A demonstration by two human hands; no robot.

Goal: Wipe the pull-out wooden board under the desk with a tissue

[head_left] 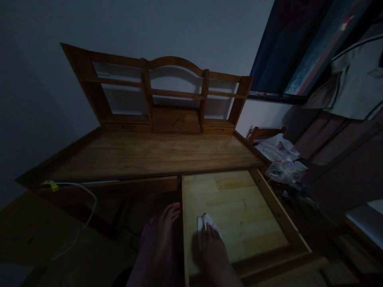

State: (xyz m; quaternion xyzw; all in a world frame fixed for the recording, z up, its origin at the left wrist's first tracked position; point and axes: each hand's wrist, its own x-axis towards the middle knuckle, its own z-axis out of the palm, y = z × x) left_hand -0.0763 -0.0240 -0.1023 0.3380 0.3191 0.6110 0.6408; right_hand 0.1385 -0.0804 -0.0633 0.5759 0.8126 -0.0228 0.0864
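Observation:
My right hand point(212, 245) presses a crumpled white cloth point(201, 230) against the bottom of a pulled-out wooden drawer point(227, 199); whether it is fabric or paper I cannot tell. The fingers lie over the cloth, near the drawer's left side. My left hand point(170, 217) hangs just outside that side, fingers stretched out, with nothing visible in it. Small green marks show on the drawer's pale bottom. Dim light leaves both hands' details faint.
The drawer belongs to a wooden desk point(167, 153) with a shelf hutch point(175, 94) against the wall. A white cable point(94, 199) dangles at the left front. Plastic bags point(281, 153) sit on a chair at right. Clothes point(359, 79) hang by the window.

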